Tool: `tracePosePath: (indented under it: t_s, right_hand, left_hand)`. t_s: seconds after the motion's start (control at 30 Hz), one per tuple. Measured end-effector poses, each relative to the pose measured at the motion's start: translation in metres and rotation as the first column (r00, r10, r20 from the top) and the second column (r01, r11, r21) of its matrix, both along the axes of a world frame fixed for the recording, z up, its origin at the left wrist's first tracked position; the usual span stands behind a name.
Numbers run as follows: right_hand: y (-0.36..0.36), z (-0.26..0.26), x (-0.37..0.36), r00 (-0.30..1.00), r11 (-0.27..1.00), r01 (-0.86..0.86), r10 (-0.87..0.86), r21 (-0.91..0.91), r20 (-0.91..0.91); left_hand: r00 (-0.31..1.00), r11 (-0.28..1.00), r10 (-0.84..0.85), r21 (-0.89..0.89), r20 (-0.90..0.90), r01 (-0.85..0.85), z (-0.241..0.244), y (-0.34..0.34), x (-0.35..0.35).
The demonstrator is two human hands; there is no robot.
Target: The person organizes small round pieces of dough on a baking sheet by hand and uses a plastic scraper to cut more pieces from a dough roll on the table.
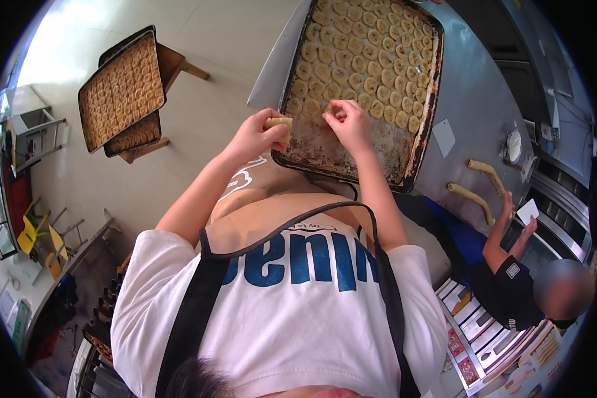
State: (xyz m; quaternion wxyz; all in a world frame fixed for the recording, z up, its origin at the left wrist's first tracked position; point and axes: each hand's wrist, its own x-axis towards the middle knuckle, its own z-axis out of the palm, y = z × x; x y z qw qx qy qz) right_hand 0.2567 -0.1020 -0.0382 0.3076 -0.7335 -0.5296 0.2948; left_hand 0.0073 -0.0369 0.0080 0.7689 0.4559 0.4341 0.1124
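A large worn baking tray (350,161) lies before me, its far part covered with rows of flat round dough pieces (355,62). Over the tray's left edge, my left hand (264,132) holds a pale piece of dough roll (280,122) between thumb and fingers. My right hand (349,124) is above the tray at the nearest row, with a small dough piece (332,108) pinched between its fingertips. The fingers partly hide that piece. The near part of the tray shows bare, browned metal.
Trays of browned pastries (124,89) rest on a wooden stool (179,64) at the left. On the metal worktable (472,99) lie a white scraper (444,138) and two long dough rolls (472,201). A co-worker (502,288) at the right holds a white scraper (528,211).
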Motion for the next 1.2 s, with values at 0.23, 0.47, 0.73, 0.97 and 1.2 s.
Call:
tracePosePath:
  t_s: [0.23, 0.47, 0.73, 0.97, 1.2]
  right_hand:
    - [0.005, -0.016, 0.0, 0.968, 0.989, -0.151, 0.146, 0.007, 0.204]
    - [0.049, -0.033, -0.012, 0.812, 0.997, 0.055, -0.074, 0.051, 0.579]
    - [0.051, -0.06, -0.013, 0.726, 1.0, 0.006, -0.021, 0.024, 0.687]
    - [0.058, -0.043, -0.005, 0.812, 0.999, 0.009, -0.03, 0.039, 0.583]
    - [-0.011, 0.055, -0.031, 0.7, 0.971, -0.225, 0.219, 0.081, -0.68]
  left_hand:
    - [0.999, 0.994, 0.031, -0.104, 0.023, -0.029, -0.004, -0.008, -0.006]
    - [0.982, 0.949, 0.151, -0.293, 0.115, -0.112, 0.003, -0.012, 0.001]
    - [0.906, 0.83, 0.345, -0.53, 0.243, -0.174, 0.006, -0.006, -0.005]
    - [0.967, 0.867, 0.234, -0.471, 0.1, -0.162, 0.012, -0.014, 0.007]
    - [0.939, 0.816, 0.3, -0.554, 0.165, -0.163, -0.011, -0.009, 0.016]
